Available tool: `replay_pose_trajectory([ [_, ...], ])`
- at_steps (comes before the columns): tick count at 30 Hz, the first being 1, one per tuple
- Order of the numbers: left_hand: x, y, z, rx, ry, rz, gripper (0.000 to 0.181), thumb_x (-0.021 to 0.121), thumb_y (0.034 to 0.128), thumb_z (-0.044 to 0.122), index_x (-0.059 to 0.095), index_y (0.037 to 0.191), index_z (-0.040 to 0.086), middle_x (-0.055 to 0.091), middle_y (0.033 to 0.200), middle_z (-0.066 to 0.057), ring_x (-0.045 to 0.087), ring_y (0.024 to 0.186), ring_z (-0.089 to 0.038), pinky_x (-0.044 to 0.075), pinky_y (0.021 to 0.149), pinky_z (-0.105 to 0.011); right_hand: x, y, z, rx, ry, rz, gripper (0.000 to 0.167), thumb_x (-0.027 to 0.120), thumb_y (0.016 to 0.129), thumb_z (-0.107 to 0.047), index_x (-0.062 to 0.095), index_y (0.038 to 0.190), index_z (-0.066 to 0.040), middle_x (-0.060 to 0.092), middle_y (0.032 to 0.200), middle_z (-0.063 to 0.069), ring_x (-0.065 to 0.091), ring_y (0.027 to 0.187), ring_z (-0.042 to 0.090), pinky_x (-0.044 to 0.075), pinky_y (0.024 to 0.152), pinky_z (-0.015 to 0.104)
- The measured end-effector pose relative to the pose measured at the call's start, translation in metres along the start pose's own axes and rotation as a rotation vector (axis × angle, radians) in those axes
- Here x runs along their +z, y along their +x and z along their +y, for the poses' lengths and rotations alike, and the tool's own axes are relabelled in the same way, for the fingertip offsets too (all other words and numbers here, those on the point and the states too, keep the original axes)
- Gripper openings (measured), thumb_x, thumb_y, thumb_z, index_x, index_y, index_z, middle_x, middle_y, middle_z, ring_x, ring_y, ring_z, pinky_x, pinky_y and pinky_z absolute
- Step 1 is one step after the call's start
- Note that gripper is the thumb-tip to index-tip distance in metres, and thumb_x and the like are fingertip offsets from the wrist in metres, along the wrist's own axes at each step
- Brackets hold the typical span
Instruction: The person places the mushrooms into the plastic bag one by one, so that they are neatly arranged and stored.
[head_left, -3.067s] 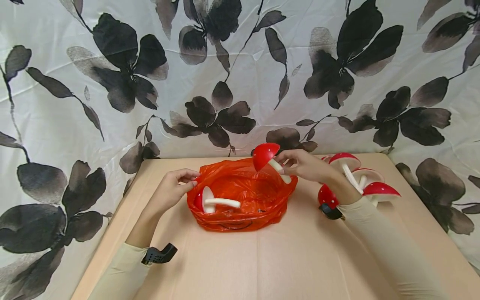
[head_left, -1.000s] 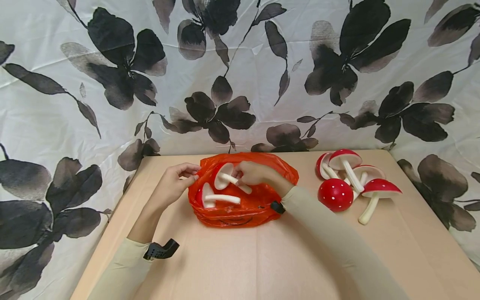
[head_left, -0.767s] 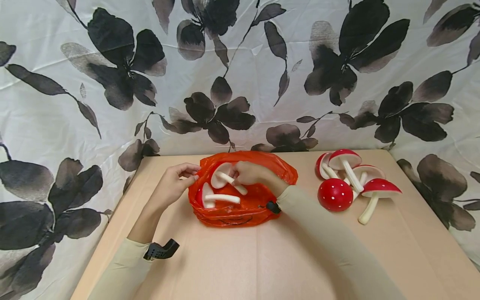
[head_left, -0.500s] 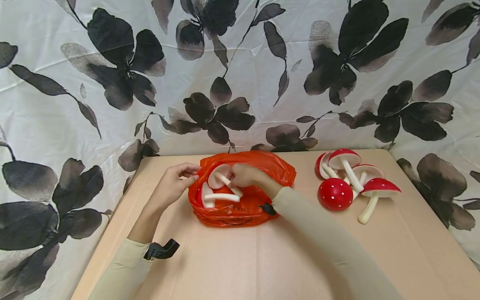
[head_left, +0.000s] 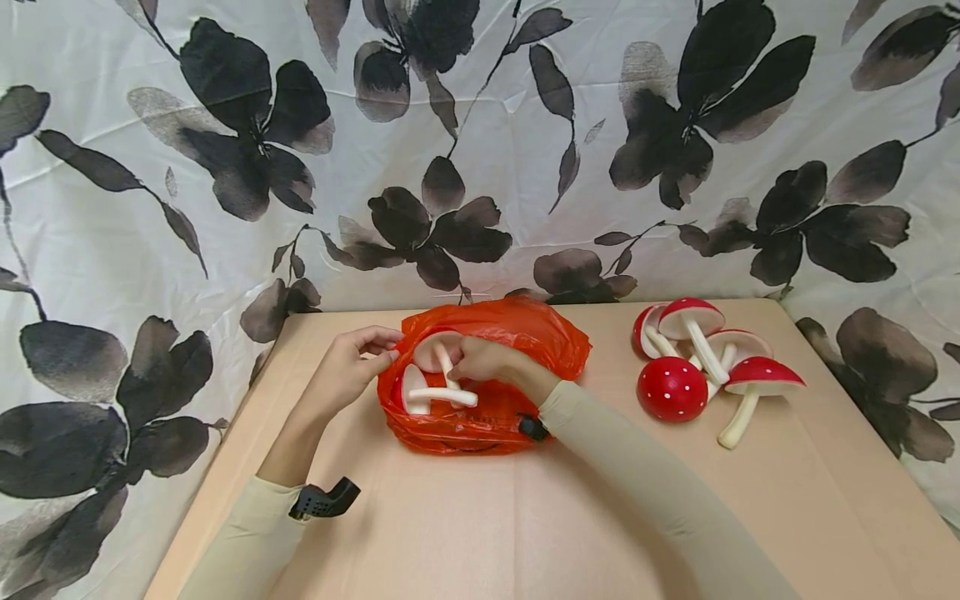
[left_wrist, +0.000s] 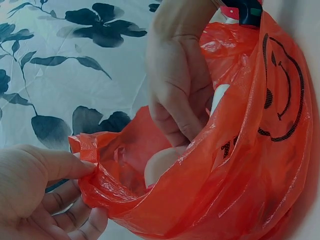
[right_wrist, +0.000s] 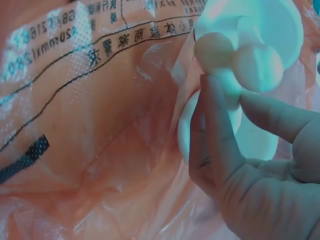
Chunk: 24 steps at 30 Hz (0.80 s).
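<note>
An orange plastic bag (head_left: 551, 337) stands wide open on the table. My left hand (head_left: 352, 362) pinches its left rim between thumb and fingers, plain in the left wrist view, where the bag's printed side (left_wrist: 260, 165) also shows. Reaching inside, my right hand (head_left: 491, 362) holds a toy mushroom (head_left: 432, 352) by its white stem, the pale underside of the cap facing the camera. A second toy mushroom (head_left: 453, 397) lies in the bag, its stem crossing in front of the held one. In the right wrist view, fingertips and thumb of the right hand (right_wrist: 250, 170) pinch a stem (right_wrist: 227, 89).
Right of the bag, several red-capped toy mushrooms with white dots lie heaped on the light wooden table (head_left: 450, 525); one red cap (head_left: 672, 389) faces the front, and another mushroom (head_left: 761, 387) rests at the heap's right side. A floral cloth (head_left: 525, 150) hangs behind.
My right hand carried the mushroom from above the bag's right rim down into it, then leftward beside the other mushroom. Its stem has turned more upright. The left hand keeps its place.
</note>
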<state>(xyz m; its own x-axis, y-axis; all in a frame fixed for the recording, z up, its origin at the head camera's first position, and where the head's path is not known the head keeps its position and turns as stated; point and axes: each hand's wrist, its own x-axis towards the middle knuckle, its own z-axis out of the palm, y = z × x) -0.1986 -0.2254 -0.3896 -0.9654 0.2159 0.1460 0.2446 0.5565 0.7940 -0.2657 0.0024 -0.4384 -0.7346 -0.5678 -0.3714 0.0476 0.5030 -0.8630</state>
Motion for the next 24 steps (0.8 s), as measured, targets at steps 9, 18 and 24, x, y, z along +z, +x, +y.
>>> replay_pose_trajectory([
  [9, -0.002, 0.000, -0.005, 0.014, -0.034, -0.003, 0.024, 0.066, 0.0962, 0.003, 0.070, 0.119, 0.001, 0.071, 0.105, -0.017, 0.063, 0.096, -0.029, 0.053, 0.071, -0.019, -0.004, -0.002, 0.002, 0.024, 0.031, -0.009, 0.027, 0.069, 0.092, 0.000, 0.061, 0.118, 0.001, 0.064, 0.101, 0.011, 0.064, 0.090, 0.028, 0.061, 0.081, 0.038],
  [18, -0.005, 0.000, -0.004, 0.031, -0.033, -0.008, 0.023, 0.066, 0.0957, 0.004, 0.071, 0.118, 0.002, 0.072, 0.103, -0.016, 0.063, 0.094, -0.028, 0.054, 0.071, -0.020, -0.020, -0.022, -0.002, -0.012, -0.116, 0.011, 0.031, 0.067, 0.094, -0.002, 0.063, 0.124, 0.004, 0.064, 0.092, 0.009, 0.063, 0.088, 0.028, 0.058, 0.088, 0.040],
  [24, -0.007, -0.001, -0.004, 0.043, -0.003, -0.014, 0.024, 0.066, 0.0960, 0.003, 0.071, 0.119, 0.001, 0.072, 0.104, -0.016, 0.064, 0.095, -0.028, 0.053, 0.072, -0.020, -0.038, -0.051, -0.007, -0.047, -0.139, 0.034, 0.032, 0.070, 0.095, -0.008, 0.065, 0.125, 0.001, 0.070, 0.097, 0.009, 0.064, 0.101, 0.040, 0.057, 0.092, 0.046],
])
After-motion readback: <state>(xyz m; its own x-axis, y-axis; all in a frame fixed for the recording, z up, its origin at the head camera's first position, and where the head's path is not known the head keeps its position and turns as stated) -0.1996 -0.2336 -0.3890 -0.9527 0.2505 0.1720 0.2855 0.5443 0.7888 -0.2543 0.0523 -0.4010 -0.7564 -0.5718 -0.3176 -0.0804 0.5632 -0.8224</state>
